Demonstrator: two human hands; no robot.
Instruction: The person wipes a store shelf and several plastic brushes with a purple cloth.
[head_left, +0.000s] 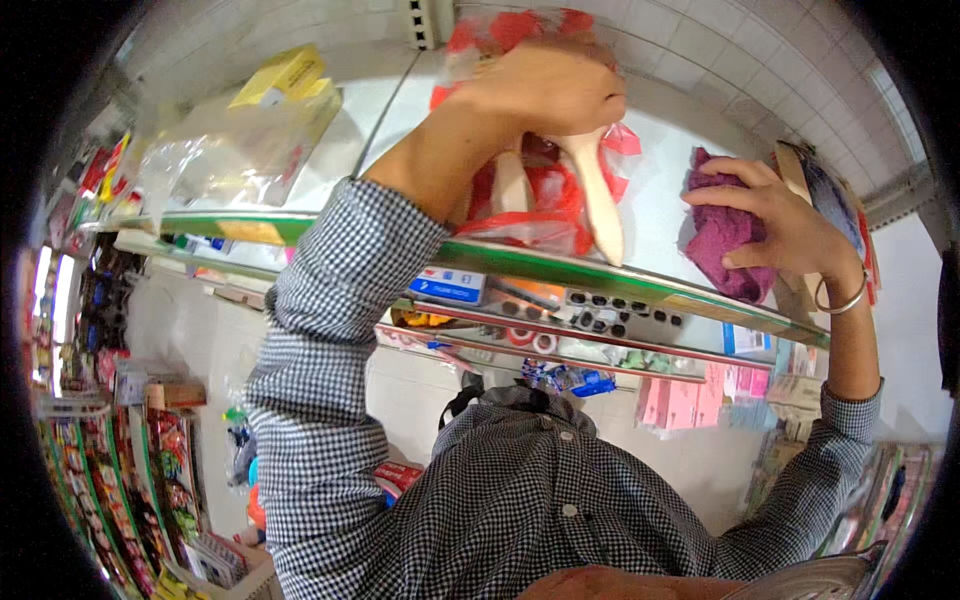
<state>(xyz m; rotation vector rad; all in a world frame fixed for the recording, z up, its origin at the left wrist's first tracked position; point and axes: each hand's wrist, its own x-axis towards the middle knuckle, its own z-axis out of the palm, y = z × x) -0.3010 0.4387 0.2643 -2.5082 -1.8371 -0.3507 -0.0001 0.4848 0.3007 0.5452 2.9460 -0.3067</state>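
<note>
My left hand (551, 90) is curled over the upper end of a light wooden handle (598, 199), probably a brush's; its far end hangs over the shelf's front edge. Under and around that hand lies a clear and red plastic bag (551, 225). A second wooden handle (511, 184) shows at the bag. My left hand is blurred, and its fingertips are partly hidden. At the right, my right hand (784, 217), with a metal bangle at the wrist, grasps a crumpled purple cloth (731, 259) between thumb and fingers on the white shelf (656, 180).
A green-edged shelf front (645, 289) runs across before me. On the shelf's left lie clear plastic packaging (225, 161) and a yellow box (281, 75). Flat goods (821, 187) stand by the right side panel. Lower shelves hold a blue-and-white box (448, 285) and pink boxes (679, 401).
</note>
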